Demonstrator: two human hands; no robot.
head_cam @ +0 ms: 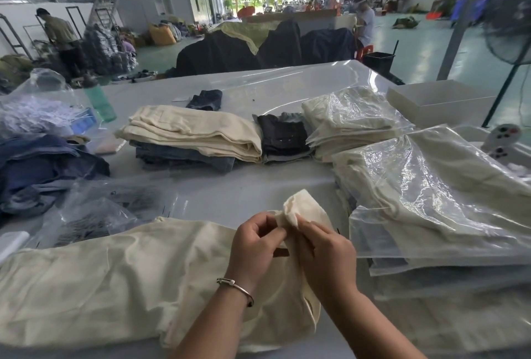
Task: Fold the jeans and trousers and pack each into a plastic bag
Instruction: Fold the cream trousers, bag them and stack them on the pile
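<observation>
Cream trousers (109, 278) lie flat across the near edge of the table, legs running left. At their waist end a corner of cream cloth (301, 206) sticks up. My left hand (255, 246), with a metal bangle on the wrist, pinches this cloth from the left. My right hand (324, 252) pinches it from the right, fingers curled round the fabric. Bagged cream trousers (431, 200) lie stacked to the right in clear plastic bags.
A folded pile of cream trousers and jeans (195, 140) sits mid-table, dark folded jeans (283, 137) beside it. Loose blue jeans (43, 175) are heaped on the left. Empty plastic bags (94, 212), a green bottle (100, 100) and a white box (436, 100) stand around.
</observation>
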